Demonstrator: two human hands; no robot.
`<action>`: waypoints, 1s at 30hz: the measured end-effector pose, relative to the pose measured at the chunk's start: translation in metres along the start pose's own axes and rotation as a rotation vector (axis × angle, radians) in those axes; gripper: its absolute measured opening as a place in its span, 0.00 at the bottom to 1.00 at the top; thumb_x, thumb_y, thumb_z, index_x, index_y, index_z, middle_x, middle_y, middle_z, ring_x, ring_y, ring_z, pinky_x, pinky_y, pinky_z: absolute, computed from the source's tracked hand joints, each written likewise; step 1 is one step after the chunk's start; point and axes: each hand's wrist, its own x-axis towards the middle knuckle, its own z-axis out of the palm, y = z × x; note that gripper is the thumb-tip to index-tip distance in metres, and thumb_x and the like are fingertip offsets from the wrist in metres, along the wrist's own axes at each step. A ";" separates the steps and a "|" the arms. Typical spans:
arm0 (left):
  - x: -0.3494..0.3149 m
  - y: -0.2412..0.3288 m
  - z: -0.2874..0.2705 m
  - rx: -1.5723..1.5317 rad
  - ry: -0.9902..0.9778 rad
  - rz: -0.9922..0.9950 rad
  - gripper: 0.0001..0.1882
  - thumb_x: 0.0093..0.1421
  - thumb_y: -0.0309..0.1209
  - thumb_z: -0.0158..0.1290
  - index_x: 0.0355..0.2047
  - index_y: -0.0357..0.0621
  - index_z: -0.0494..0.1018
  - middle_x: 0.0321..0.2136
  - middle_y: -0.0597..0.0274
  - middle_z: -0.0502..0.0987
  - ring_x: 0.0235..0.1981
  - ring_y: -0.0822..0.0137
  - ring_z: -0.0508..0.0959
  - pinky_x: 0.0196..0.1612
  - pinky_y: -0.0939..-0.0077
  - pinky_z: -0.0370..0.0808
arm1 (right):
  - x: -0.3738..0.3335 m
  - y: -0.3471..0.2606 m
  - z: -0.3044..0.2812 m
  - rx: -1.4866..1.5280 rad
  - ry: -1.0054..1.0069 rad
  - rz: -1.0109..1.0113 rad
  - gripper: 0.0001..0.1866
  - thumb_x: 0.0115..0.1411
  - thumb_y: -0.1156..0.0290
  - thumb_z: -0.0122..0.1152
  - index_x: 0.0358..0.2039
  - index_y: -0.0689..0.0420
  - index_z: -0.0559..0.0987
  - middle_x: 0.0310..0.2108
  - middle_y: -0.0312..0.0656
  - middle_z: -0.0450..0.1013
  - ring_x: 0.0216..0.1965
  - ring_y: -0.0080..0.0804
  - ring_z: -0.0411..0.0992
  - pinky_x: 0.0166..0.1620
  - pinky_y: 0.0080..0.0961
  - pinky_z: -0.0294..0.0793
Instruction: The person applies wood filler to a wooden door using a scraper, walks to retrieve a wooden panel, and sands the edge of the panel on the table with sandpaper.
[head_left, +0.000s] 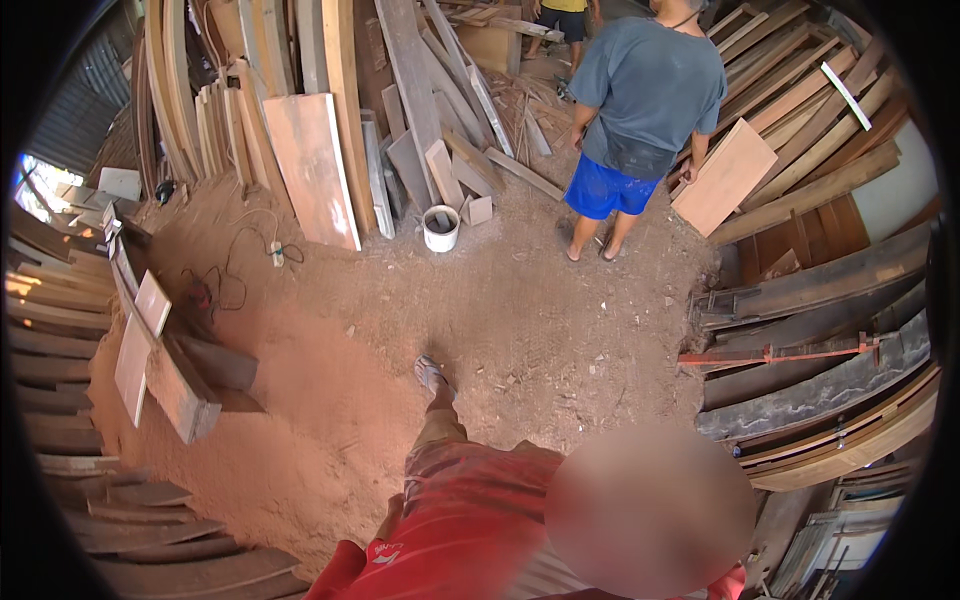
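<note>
My left arm hangs by my side, and a strip of bare skin at my left hand (391,517) shows between my red sleeve and my red shirt (455,505). Its fingers are hidden, so whether it holds anything cannot be made out. My right hand is out of view. One sandalled foot (431,374) is stepping forward on the dusty floor (510,330). Ahead to the right, a person in blue shorts (625,110) faces away, one hand at the edge of a flat wooden board (727,178).
Planks lean along the far wall, beside a wide board (312,165) and a white bucket (441,228). At left, a thick beam (180,385) and cable (235,265) lie low. Stacked timber (815,290) lines the right. Another person (562,22) stands far back.
</note>
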 end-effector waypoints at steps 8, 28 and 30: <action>0.220 -0.080 -0.175 -0.874 0.004 -0.059 0.10 0.62 0.38 0.52 0.29 0.48 0.75 0.23 0.60 0.76 0.24 0.62 0.77 0.25 0.62 0.73 | 0.120 -0.064 -0.067 -0.116 0.111 -0.294 0.34 0.54 0.60 0.80 0.56 0.66 0.79 0.54 0.53 0.75 0.54 0.40 0.75 0.55 0.33 0.76; 0.477 -0.007 -0.482 -0.746 0.140 0.036 0.23 0.67 0.47 0.58 0.49 0.39 0.80 0.37 0.56 0.86 0.36 0.68 0.83 0.37 0.71 0.78 | 0.328 -0.195 -0.218 0.303 0.257 -0.154 0.41 0.43 0.57 0.86 0.52 0.71 0.80 0.52 0.56 0.76 0.54 0.42 0.74 0.56 0.35 0.71; 0.488 -0.016 -0.507 -0.720 0.088 -0.038 0.23 0.66 0.48 0.58 0.50 0.42 0.80 0.34 0.54 0.86 0.35 0.66 0.83 0.37 0.66 0.78 | 0.355 -0.203 -0.256 0.226 0.142 -0.180 0.40 0.44 0.60 0.85 0.54 0.69 0.79 0.54 0.55 0.75 0.54 0.41 0.74 0.55 0.34 0.73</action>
